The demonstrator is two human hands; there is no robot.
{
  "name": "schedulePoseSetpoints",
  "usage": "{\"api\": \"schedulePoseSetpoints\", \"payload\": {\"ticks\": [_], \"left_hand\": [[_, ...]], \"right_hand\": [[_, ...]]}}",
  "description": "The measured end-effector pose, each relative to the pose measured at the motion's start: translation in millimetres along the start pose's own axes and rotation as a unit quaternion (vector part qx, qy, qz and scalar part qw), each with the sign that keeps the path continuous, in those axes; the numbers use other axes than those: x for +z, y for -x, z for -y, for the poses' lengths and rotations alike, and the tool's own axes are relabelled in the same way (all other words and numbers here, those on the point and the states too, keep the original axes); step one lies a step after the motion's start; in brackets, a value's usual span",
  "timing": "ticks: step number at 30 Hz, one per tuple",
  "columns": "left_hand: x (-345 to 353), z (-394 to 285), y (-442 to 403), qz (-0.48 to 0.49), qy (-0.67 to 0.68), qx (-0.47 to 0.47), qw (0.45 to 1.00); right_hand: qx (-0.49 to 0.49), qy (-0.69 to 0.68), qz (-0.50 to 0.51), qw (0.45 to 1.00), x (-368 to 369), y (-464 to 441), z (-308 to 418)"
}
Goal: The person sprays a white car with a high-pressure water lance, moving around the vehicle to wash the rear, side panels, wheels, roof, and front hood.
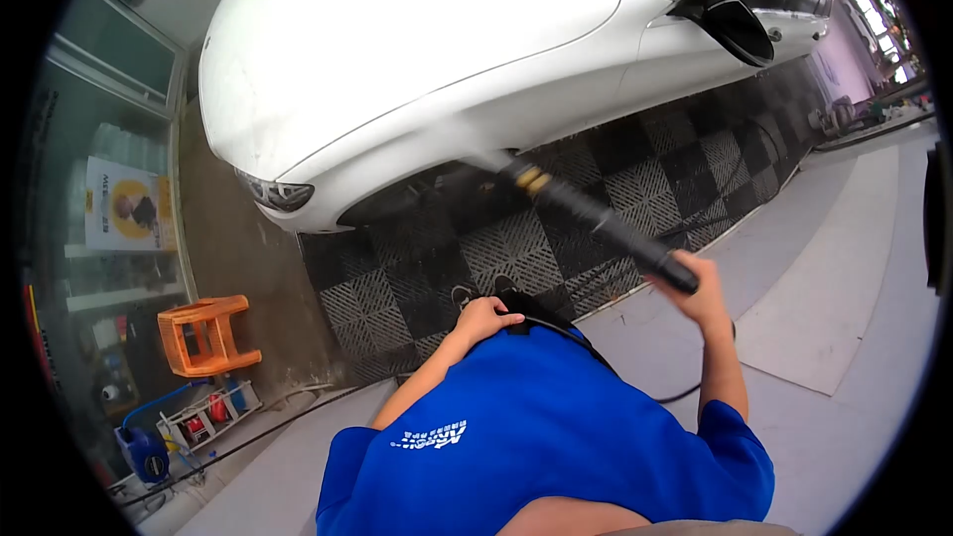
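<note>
My right hand is closed round the rear grip of a long black pressure washer gun with a yellow band near its tip. A misty spray leaves the nozzle and strikes the front fender of a white car, just above the wheel arch. My left hand is at my waist, its fingers closed on what looks like the black hose running across my front. Part of that hose is hidden by my blue shirt, and the gun's trigger is covered by my hand.
Black and grey grid tiles cover the floor beside the car. An orange plastic stool stands at the left, near a bottle rack and a blue hose reel. Another hose crosses the floor. The side mirror juts outward.
</note>
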State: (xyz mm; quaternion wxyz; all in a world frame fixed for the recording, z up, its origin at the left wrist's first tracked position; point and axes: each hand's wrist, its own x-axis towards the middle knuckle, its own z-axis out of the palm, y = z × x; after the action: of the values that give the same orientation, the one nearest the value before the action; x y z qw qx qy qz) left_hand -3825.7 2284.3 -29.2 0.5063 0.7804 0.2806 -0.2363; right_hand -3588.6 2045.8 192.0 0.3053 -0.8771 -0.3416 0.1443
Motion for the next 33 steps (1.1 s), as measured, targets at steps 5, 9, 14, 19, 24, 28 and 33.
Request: {"api": "schedulePoseSetpoints", "payload": {"ticks": [5,9,14,19,24,28,33], "left_hand": [[2,0,7,-0.013,0.018,0.0,1.0],[9,3,16,-0.066,0.051,-0.01,0.996],[16,8,26,-0.136,0.074,-0.023,0.988],[21,5,21,-0.146,0.072,-0.024,0.986],[21,-3,20,-0.138,0.065,-0.022,0.988],[20,-1,25,-0.171,0.079,-0.03,0.982],[24,7,33,-0.205,0.068,-0.039,0.976]], "right_hand": [[-0.049,0.02,0.146,0.988,5,7,-1],[0.115,-0.006,0.0,0.993,-2,-10,-57],[0.263,0.086,-0.129,0.952,-9,-27,-123],[0.205,0.02,-0.031,0.978,9,-17,-108],[0.187,-0.011,0.081,0.979,25,-19,-114],[0.294,0.053,-0.05,0.953,30,-39,-169],[0.296,0.114,-0.03,0.948,41,-49,-184]]}}
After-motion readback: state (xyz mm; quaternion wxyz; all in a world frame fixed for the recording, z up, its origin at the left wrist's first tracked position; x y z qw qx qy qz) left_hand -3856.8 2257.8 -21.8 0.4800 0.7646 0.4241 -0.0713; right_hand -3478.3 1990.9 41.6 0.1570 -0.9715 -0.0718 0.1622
